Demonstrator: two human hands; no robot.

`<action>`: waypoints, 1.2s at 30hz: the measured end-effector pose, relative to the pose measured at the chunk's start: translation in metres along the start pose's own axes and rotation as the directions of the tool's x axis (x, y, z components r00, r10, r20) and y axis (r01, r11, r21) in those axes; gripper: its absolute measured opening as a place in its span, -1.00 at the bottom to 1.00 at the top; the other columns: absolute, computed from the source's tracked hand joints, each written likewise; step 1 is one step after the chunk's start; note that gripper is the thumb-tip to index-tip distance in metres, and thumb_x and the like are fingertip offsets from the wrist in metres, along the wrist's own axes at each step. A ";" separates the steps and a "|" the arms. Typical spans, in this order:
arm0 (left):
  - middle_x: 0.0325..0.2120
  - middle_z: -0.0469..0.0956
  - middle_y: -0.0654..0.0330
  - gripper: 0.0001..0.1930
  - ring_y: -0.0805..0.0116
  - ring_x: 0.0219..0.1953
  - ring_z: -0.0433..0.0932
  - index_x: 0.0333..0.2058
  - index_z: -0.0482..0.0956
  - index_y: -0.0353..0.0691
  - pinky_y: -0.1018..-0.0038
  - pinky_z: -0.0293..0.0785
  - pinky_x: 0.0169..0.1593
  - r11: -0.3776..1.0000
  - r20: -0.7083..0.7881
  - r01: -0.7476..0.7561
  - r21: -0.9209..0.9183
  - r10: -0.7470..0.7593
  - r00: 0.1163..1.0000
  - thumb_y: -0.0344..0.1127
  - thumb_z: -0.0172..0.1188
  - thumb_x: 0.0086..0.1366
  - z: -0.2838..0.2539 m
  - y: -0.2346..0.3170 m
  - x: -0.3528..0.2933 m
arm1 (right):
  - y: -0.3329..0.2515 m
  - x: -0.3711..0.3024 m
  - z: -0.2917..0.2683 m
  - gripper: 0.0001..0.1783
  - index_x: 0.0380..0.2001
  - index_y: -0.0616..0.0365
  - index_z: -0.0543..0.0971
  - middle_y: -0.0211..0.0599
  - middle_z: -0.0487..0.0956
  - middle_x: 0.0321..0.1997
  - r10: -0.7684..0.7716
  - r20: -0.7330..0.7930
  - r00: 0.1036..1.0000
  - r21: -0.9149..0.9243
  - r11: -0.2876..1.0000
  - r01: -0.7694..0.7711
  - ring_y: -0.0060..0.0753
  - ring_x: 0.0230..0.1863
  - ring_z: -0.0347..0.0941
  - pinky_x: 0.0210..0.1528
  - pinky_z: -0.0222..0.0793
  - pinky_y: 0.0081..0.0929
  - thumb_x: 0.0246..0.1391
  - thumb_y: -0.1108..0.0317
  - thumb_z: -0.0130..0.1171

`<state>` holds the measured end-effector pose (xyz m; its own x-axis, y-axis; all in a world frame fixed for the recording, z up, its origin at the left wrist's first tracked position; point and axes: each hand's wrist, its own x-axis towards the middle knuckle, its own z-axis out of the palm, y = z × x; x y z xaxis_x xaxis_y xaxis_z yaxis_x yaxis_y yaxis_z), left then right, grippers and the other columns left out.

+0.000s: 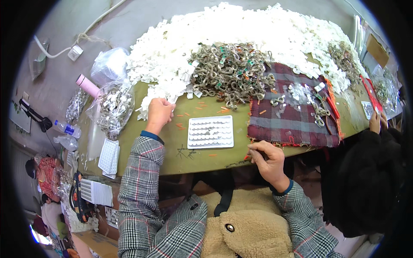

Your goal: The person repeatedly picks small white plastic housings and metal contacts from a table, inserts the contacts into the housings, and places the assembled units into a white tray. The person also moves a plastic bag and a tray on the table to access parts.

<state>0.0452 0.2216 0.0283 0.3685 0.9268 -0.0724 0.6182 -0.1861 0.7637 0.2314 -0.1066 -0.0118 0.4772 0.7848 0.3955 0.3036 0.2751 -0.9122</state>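
My left hand is at the near edge of a large heap of small white plastic pieces. Its fingers are bent together against the pieces, and what is between them is hidden. My right hand hovers at the table's front edge, thumb and forefinger pinched. A small red-orange thing shows at those fingertips; its kind is too small to tell. Between my hands lies a white tray with rows of round wells. Thin orange pieces are scattered on the table around it.
Behind the tray rises a pile of metal loops. A plaid cloth on the right holds clear bits and red-handled pliers. Stacked trays, a plastic bag and a pink bottle stand left. Another person's hand is far right.
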 end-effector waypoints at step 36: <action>-0.27 0.62 0.11 -0.74 0.41 -0.39 0.63 -0.04 0.55 -0.42 0.54 0.62 -0.29 0.546 0.823 0.625 -0.558 0.265 0.503 -0.54 0.21 0.28 0.064 0.029 -0.203 | -0.061 0.047 -0.043 -0.83 -0.26 0.32 0.62 -0.17 0.64 -0.33 -0.039 0.179 0.983 -0.311 0.946 0.094 -0.45 -0.32 0.57 -0.23 0.48 -0.48 0.03 0.52 0.27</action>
<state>0.0326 0.0077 0.0238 0.9205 0.1481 -0.3615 0.1803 0.6598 0.7295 0.2711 -0.1108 0.0673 0.3094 0.8602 0.4054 0.5884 0.1617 -0.7922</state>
